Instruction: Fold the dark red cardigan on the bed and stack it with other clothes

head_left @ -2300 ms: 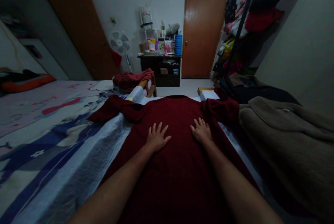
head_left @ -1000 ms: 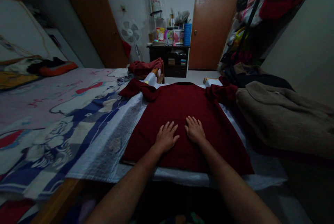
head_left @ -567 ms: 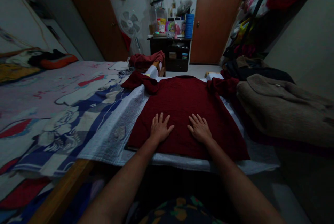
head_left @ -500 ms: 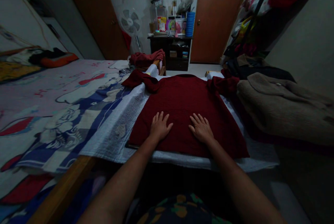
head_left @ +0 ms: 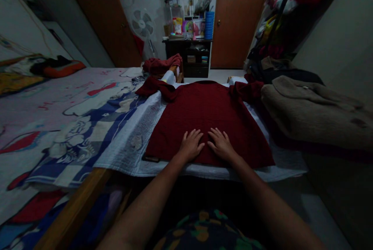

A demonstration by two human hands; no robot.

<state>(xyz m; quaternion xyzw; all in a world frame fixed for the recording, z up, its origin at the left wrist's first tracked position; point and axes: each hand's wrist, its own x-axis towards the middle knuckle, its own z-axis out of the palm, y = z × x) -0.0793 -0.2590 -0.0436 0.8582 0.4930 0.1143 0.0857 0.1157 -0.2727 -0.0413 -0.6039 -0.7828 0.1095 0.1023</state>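
Observation:
A dark red long-sleeved garment (head_left: 204, 106), which looks like a sweater, lies spread flat with its neckline away from me and its sleeves out to both sides. Under it is a light blue-white cloth (head_left: 125, 152) draped over a support. My left hand (head_left: 191, 145) rests palm down on the lower middle of the sweater, fingers spread. Close beside it, my right hand (head_left: 221, 144) lies flat on the same fabric, also open. A narrow gap separates the two hands. Nothing is held in either one.
On the left is a bed with a patterned cover (head_left: 78, 102) and a wooden rail (head_left: 75, 207). Folded brown clothing (head_left: 309, 110) is piled at the right. Beyond stand a fan (head_left: 142, 24), a dark shelf (head_left: 188, 57) and a brown door (head_left: 237, 20).
My left hand has slid right across the sweater, toward my right hand, so the gap between them is smaller. The camera view has shifted slightly. Both hands stay flat on the fabric.

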